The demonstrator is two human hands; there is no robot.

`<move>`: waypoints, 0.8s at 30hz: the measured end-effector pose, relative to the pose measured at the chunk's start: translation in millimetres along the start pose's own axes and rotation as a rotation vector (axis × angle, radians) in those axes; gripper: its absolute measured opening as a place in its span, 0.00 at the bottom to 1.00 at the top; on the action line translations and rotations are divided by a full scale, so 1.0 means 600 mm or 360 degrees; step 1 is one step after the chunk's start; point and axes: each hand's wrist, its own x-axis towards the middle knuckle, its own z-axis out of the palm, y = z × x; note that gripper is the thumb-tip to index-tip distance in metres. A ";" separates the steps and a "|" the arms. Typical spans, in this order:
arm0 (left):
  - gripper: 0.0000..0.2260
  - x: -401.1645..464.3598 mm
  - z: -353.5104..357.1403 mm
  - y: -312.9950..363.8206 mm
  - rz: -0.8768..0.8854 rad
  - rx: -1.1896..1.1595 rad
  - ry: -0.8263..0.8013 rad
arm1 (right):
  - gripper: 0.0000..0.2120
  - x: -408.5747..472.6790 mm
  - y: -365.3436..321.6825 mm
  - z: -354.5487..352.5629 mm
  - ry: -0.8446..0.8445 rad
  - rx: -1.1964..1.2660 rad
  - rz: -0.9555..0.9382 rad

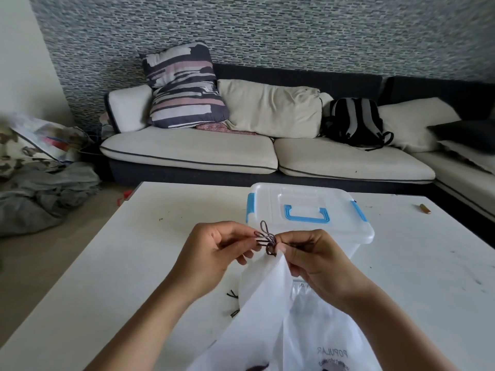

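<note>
Both left fingers and right fingers pinch cord.

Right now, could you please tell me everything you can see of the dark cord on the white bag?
The cord is thin and dark with paler flecks, seemingly braided. It is bunched into several small loops at the gathered top of the white bag. The left hand pinches the loops, the right hand pinches the other side; one loop stands upward.
</note>
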 end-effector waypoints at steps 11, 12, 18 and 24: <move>0.09 -0.009 0.012 -0.014 0.0348 0.0503 0.0031 | 0.10 0.007 0.009 0.027 0.0119 -0.0172 -0.0129; 0.07 -0.010 0.013 -0.015 0.0248 0.0422 -0.0023 | 0.10 0.007 0.008 0.027 0.0144 -0.0229 -0.0132; 0.07 -0.010 0.015 -0.012 -0.0078 0.0098 -0.0138 | 0.15 0.004 -0.004 0.035 0.0166 -0.0345 -0.0092; 0.06 -0.009 0.014 -0.015 -0.0380 0.0045 0.0057 | 0.12 -0.001 -0.009 0.039 0.0228 -0.0504 -0.0049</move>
